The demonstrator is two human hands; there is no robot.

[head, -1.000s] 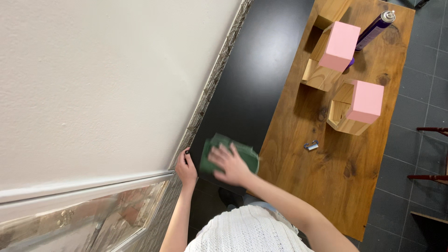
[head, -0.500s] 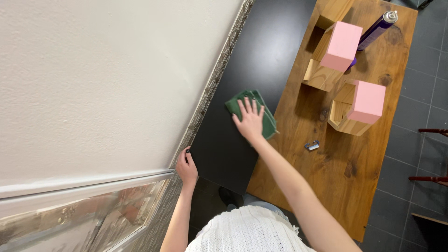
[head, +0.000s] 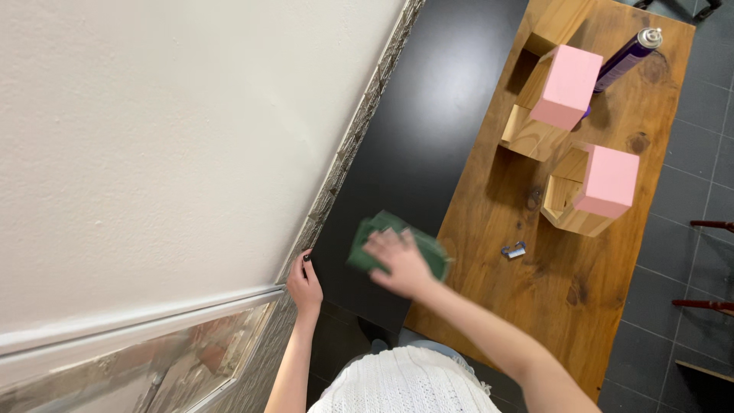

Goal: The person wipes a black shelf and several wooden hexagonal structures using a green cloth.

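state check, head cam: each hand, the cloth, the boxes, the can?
right hand: flat on green cloth, at wooden table edge
left hand: braced on wall edge
two pink-topped wooden boxes: standing, open-sided
purple spray can: lying down

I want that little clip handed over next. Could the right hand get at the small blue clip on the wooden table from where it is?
Probably yes. The right hand presses a green cloth at the table's edge, and only bare wood lies between it and the small blue clip.
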